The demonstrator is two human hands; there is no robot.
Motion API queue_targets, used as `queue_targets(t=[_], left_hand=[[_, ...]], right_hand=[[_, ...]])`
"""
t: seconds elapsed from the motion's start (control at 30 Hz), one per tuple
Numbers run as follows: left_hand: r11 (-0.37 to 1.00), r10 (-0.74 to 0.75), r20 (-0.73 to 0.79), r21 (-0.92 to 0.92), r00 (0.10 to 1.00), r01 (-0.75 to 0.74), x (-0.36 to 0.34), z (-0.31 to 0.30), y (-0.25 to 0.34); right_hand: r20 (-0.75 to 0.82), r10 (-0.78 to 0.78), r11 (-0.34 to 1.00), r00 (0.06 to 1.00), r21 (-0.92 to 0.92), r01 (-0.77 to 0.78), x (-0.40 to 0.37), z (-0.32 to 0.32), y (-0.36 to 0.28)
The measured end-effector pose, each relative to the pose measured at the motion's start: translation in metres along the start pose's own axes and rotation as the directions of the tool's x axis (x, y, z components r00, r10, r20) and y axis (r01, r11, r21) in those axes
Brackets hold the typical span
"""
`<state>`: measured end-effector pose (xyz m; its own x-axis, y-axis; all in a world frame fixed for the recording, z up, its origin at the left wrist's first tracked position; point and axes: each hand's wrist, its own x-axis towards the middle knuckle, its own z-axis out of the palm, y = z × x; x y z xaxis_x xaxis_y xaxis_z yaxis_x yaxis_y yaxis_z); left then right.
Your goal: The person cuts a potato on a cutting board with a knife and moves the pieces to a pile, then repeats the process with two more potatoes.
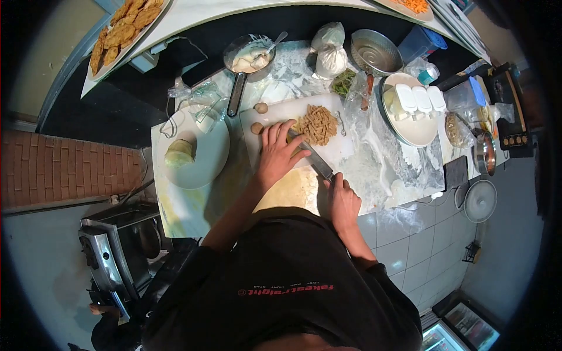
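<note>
My right hand [345,203] is closed around the handle of a kitchen knife [318,164], its blade pointing up and left across the white cutting board [275,117]. The fingers of my left hand [277,153] are spread and reach over the blade's far end; whether they press on it or on food beneath is hidden. Just beyond the blade lies a heap of thin brown strips [319,124]. Two small round brown pieces, one a meatball-like ball [261,107], the other a similar ball [256,127], sit at the board's left side.
Left of the board is a large pale plate [205,167] with a piece of cabbage [179,153]. Behind stand a pan [250,58] of white batter, a metal bowl [376,52] and a plate with white-lidded containers [413,136]. Another person's hand [96,308] shows at lower left.
</note>
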<state>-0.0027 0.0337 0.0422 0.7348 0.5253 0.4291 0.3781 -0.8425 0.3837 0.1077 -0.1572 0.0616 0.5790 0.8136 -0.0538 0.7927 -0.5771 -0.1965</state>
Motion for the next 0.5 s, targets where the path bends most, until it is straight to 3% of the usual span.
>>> queue_targets(t=[0.13,0.23,0.3,0.43,0.5], left_hand=[[0.998,-0.042,-0.022,-0.037,0.999,0.041,0.001,0.000,0.006],[0.984,-0.143,-0.128,-0.126,0.981,0.128,-0.008,-0.004,-0.002],[0.985,-0.175,-0.170,-0.020,0.970,0.174,-0.018,0.000,-0.014],[0.985,-0.171,-0.155,-0.021,0.973,0.170,-0.032,0.002,-0.027],[0.990,-0.140,-0.170,-0.031,0.975,0.136,-0.035,0.004,-0.026]], right_hand=[[-0.009,-0.002,0.999,1.000,0.035,0.002,-0.001,-0.003,0.000],[-0.010,-0.015,0.988,1.000,0.154,0.016,-0.001,-0.004,0.001],[0.104,-0.023,0.894,0.994,0.447,-0.026,0.000,-0.002,0.002],[0.263,-0.071,0.828,0.962,0.554,-0.090,0.004,0.001,-0.007],[0.267,-0.084,0.822,0.960,0.564,-0.085,0.005,-0.002,-0.013]])
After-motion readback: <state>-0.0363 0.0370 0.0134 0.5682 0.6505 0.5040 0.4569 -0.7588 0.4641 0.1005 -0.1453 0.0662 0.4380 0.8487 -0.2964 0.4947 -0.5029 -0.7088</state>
